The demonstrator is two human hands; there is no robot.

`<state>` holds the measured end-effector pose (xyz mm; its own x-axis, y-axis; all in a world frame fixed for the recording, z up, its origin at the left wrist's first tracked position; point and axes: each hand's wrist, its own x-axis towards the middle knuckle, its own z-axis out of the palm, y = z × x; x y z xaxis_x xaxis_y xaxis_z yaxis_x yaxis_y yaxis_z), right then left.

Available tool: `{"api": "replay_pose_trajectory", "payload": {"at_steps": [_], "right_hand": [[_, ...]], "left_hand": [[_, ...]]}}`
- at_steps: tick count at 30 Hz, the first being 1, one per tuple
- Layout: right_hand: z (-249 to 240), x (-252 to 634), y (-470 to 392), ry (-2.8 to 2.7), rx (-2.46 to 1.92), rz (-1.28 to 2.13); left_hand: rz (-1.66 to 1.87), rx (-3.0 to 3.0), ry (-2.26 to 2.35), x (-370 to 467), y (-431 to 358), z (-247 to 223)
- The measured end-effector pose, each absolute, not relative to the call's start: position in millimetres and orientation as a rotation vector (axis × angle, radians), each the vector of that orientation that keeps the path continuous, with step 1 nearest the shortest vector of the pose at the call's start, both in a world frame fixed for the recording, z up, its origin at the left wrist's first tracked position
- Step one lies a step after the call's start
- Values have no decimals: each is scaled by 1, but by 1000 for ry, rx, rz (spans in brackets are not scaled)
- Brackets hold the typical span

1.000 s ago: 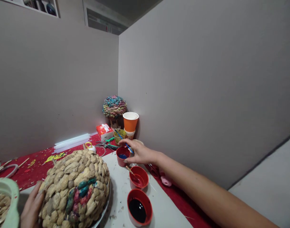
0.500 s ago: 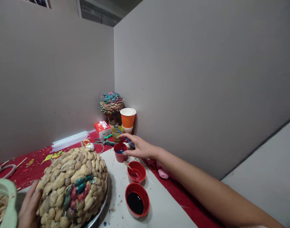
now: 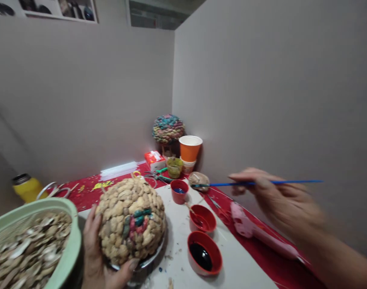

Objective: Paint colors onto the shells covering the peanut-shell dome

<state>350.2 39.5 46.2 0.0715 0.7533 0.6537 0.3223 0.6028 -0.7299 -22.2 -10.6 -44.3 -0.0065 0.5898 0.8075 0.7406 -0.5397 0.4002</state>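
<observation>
Left hand (image 3: 94, 249) grips the dome (image 3: 129, 224), lower left of centre; right hand (image 3: 279, 204) pinches the brush (image 3: 225, 184), centre right. Advisable: dome steady, pinch light, brush tip free of drips.

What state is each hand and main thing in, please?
Peanut dome: mostly unpainted; small teal, pink patch
Paintbrush: roughly level
Left hand: holding peanut dome's side
Right hand: gripping paintbrush
Nearest red cup: open, dark liquid inside
Middle red cup: open, stick inside
Farthest red cup: open, blue liquid inside
Green basin: holding shells
Rear dome: multicoloured
Orange paper cup: upright
</observation>
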Motion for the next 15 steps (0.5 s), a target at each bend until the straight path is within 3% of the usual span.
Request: {"api": "replay_pose_trajectory", "payload": {"at_steps": [15], "right_hand": [[38, 354, 32, -1631, -1156, 508]], "left_hand": [[-1639, -2065, -1444, -22, -2, -43]]}}
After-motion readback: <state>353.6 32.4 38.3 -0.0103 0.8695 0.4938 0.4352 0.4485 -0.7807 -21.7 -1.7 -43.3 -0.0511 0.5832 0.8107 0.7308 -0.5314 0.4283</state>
